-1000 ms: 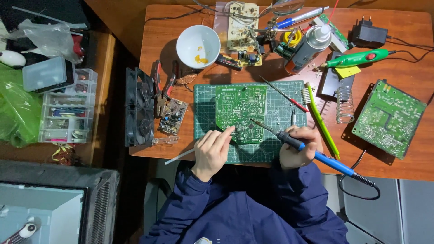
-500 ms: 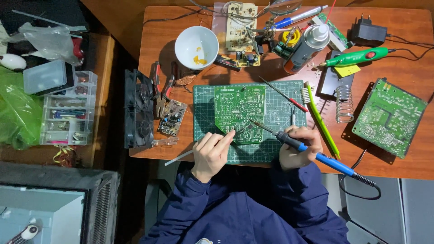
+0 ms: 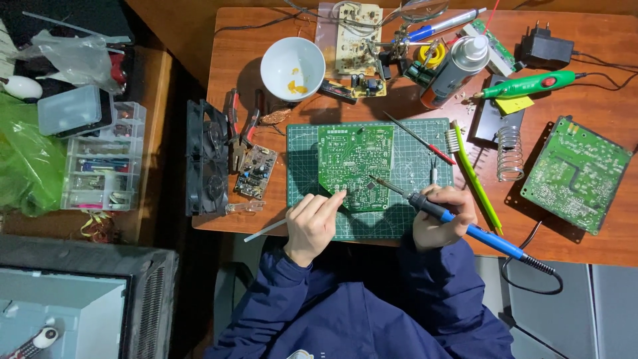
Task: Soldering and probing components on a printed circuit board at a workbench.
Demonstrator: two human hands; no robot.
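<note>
Far left: clear parts organizer (image 3: 102, 171) on the side shelf; black fan (image 3: 206, 158) standing at the desk's left edge, small brown board (image 3: 253, 171) just beside it; white bowl (image 3: 292, 58) further back. Centre: green circuit board (image 3: 353, 163) flat on the cutting mat (image 3: 405, 223), solder side up. Left hand (image 3: 311, 223) at the board's lower left corner, fingers pinched narrow on a thin white solder strand (image 3: 266, 230), fingertips touching the board edge. Right hand (image 3: 444, 216) closed around the blue-handled soldering iron (image 3: 458, 225), tip down on the board near its middle-right; cord trails off right. Right of mat: green pencil (image 3: 476, 177), coil iron stand (image 3: 510, 153), second green board (image 3: 575, 174) well apart.
</note>
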